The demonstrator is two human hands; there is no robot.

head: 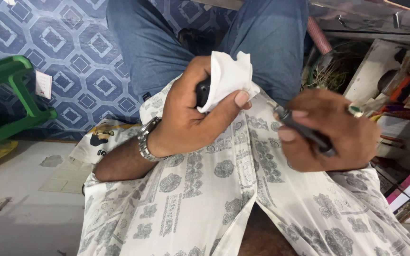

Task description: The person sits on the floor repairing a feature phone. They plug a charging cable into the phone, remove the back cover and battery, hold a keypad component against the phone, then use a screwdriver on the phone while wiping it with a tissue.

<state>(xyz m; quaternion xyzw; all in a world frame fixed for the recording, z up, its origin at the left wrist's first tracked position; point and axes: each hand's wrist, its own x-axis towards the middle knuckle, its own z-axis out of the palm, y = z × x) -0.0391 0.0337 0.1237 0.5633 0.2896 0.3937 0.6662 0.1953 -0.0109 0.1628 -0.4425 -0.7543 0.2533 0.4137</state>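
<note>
My left hand [191,114] grips a small black object [202,92] wrapped in a white cloth [228,76], thumb pressed on the cloth. A metal watch [145,140] sits on that wrist. My right hand [330,130] holds a thin dark-handled tool [304,132], its metal tip pointing at the cloth's edge. A green-stoned ring [355,110] is on one finger. Both hands hover above my lap, which is covered by a white patterned shirt [205,199] and blue jeans [157,42].
A green plastic stool [10,95] stands at the left on blue patterned flooring [67,42]. A pale mat with papers [72,170] lies at lower left. Shelves with stacked books [404,90] crowd the right side.
</note>
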